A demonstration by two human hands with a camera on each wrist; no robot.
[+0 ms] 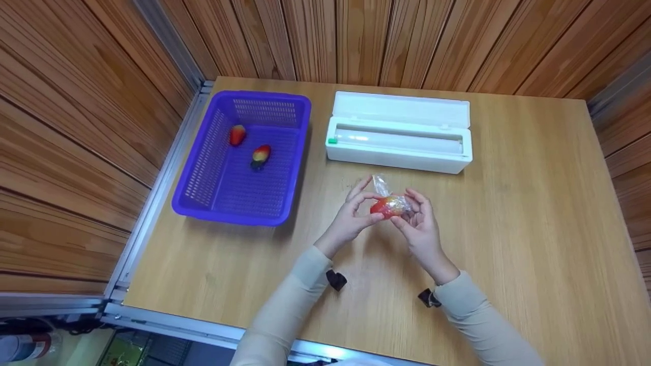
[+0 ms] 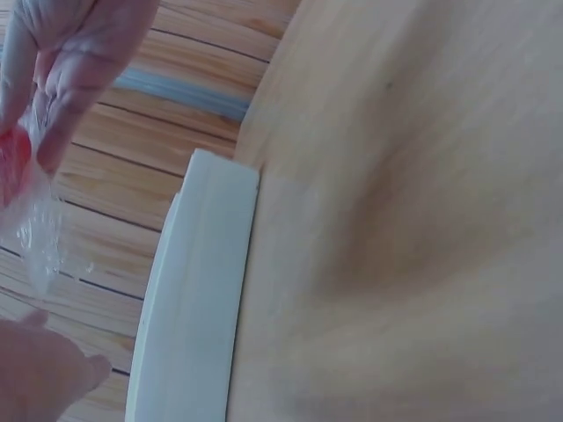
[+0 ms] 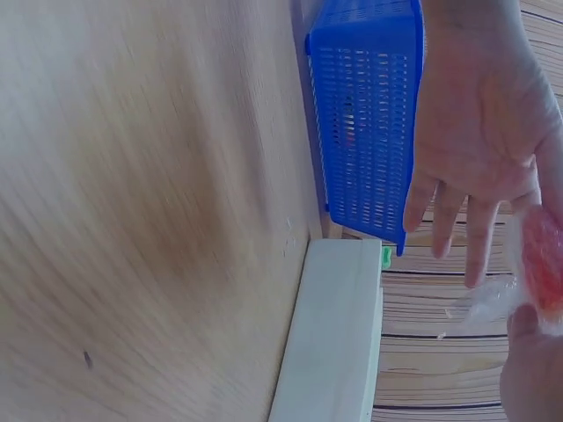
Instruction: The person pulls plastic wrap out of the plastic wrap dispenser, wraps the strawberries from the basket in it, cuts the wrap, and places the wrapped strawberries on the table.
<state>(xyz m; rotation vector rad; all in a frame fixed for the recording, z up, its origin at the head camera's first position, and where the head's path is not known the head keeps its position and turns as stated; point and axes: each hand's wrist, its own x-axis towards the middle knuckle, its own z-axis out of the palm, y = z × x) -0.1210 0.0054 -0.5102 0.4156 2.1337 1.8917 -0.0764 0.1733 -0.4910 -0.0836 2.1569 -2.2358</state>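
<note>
Between both hands, raised over the table, is a red and yellow strawberry point(image 1: 388, 207) wrapped in clear cling film. A loose tail of the film point(image 1: 380, 185) sticks up on its far side. My left hand point(image 1: 352, 217) pinches the strawberry's left end between thumb and index finger. On the other end, my right hand point(image 1: 422, 229) grips the wrapped fruit with thumb and fingers. In the right wrist view the strawberry point(image 3: 544, 255) shows its red side under wrinkled film, with the left hand's other fingers point(image 3: 479, 233) stretched out.
A purple basket point(image 1: 290, 203) stands at the left, holding two strawberries, one point(image 1: 237, 135) near its left wall and another point(image 1: 261, 156) near the middle. Behind the hands, a white cling film box point(image 1: 396, 161) has its lid raised and a roll inside.
</note>
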